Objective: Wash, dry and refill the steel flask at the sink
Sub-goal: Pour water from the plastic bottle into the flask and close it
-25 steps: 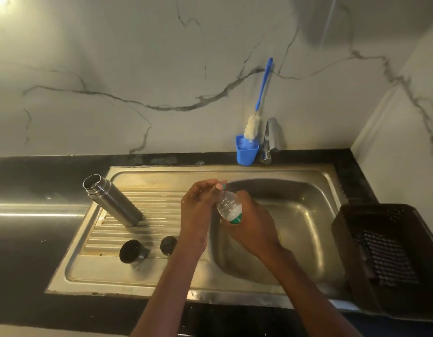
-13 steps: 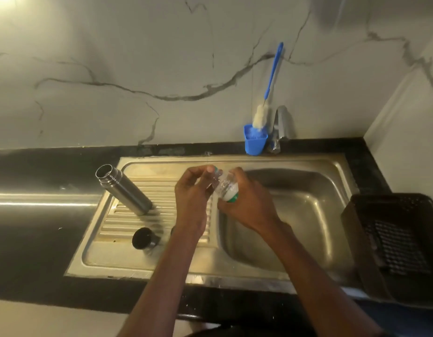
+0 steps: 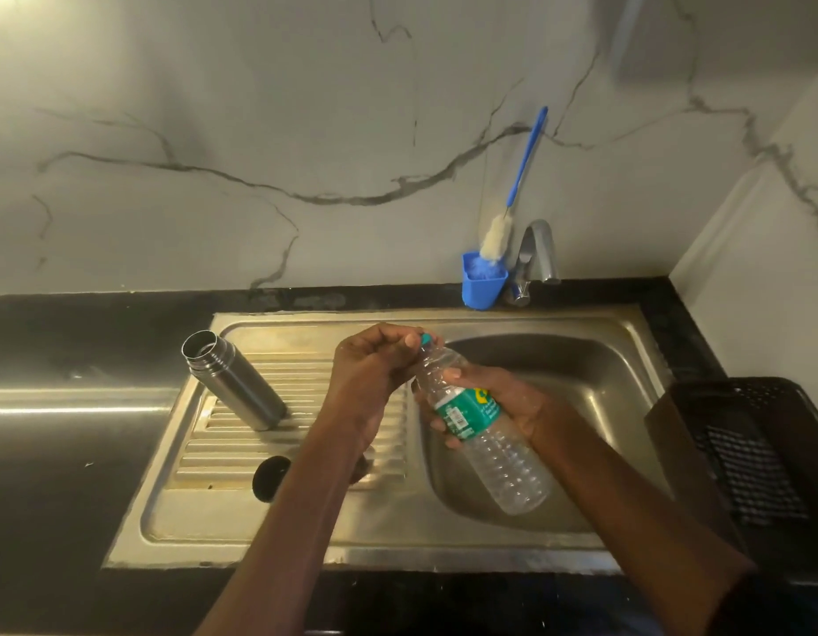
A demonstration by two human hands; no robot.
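While the right hand (image 3: 499, 406) grips one plastic bottle (image 3: 483, 426) over the sink (image 3: 526, 323) basin, left hand (image 3: 375, 364) fingers pinch its teal cap (image 3: 426, 338): apparently refilling. Next, uncap and pour into the one open steel flask (image 3: 235, 381) on the drainboard's back-left corner; one lid (image 3: 270, 477) lies near the front edge.
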